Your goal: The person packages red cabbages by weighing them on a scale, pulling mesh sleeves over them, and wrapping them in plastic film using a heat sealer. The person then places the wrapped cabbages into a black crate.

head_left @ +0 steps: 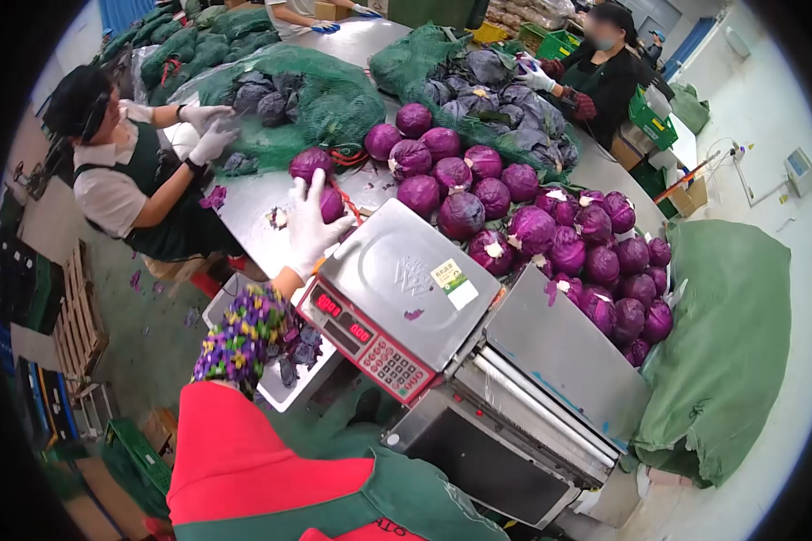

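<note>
While the left hand (pixel 311 225), in a white glove, reaches out past the far left corner of the scale (pixel 397 293), its fingers are spread wide and resting on a red cabbage (pixel 332 206) lying on the steel table (pixel 253 203), fingertips up near a 2nd cabbage (pixel 310 163) just behind it. Can't tell if it's actually gripping or just touching tbh. Right hand isn't visible anywhere, so no idea about that one. Only the left arm shows, w/ a colourful patterned sleeve cover (pixel 244 335) and a red sleeve (pixel 235 460) closer to the camera.

Scale's platform is bare metal w/ a sticker (pixel 455 283) on it, red digits lit on the front panel. To the right of the scale there's a big pile of trimmed cabbages (pixel 550 234) running along the table, and right next to the scale on that side sits a wrapping machine (pixel 532 397) w/ rollers. Behind the scale are green net sacks (pixel 316 95) full of untrimmed cabbages w/ dark outer leaves.

Left of the scale, a co-worker in white gloves (pixel 209 135) and a dark apron handles a sack. Another person (pixel 600 77) across the table, behind the pile, works w/ gloves too. A green cloth heap (pixel 726 343) sits far right of the scale
</note>
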A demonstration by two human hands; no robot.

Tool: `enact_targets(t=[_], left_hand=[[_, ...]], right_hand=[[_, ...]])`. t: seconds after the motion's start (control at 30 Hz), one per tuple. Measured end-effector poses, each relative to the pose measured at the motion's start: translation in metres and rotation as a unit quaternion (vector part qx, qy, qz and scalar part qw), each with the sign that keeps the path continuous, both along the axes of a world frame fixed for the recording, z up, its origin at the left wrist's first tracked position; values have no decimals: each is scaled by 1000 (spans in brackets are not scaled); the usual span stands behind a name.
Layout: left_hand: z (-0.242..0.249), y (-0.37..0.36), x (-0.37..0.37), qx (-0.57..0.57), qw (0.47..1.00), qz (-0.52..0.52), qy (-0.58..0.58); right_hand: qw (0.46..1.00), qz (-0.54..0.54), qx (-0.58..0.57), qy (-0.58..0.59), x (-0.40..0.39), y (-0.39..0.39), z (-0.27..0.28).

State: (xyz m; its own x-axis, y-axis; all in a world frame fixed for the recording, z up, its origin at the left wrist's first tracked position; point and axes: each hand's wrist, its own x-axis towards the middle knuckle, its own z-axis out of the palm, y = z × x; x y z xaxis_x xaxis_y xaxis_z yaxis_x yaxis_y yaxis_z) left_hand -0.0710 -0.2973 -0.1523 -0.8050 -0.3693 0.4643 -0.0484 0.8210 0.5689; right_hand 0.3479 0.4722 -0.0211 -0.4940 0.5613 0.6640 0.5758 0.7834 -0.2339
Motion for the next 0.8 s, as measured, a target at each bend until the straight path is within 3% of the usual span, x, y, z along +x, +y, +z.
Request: enact_targets(t=[0.03, 0.1, 0.13, 0.2, 0.27, 0.3, 0.43, 0.5, 0.53, 0.6, 0.7, 0.8], left_hand=[[-18, -21, -21, -29, 995, 50, -81], [-69, -57, -49, -75, 989, 31, -122], [-75, -65, -54, 48, 992, -64, -102], [-97, -80, -70, 11, 996, -88, -10], [-101, -87, -76, 273, 960, -56, -23], [-110, -97, -83, 277, 960, -40, -10], [14, -11, -39, 290, 947, -135, -5], [38, 27, -24, 233, 940, -248, 14], [49, 48, -15, 207, 940, -272, 4], [58, 91, -4, 164, 930, -328, -30], [46, 131, 6, 76, 924, -372, -55], [17, 139, 5, -39, 916, -384, -107]], right_hand=[[1000, 12, 16, -20, -16, -7, 0], [996, 38, 48, -57, -37, -11, -3], [995, 41, 55, -69, -41, -15, -4], [996, 39, 10, -82, -54, -31, -2], [996, 13, -32, -81, -63, -47, 0], [996, 20, -39, -83, -65, -50, -3], [990, 40, -121, -64, -77, -43, -11], [986, 71, -123, -91, -89, -35, -16], [975, 97, -179, -89, -97, -31, -15], [937, 258, -204, -115, -124, -27, -6], [966, 206, -97, -124, -112, 23, -43], [971, 161, -97, -148, -111, 61, -53]])
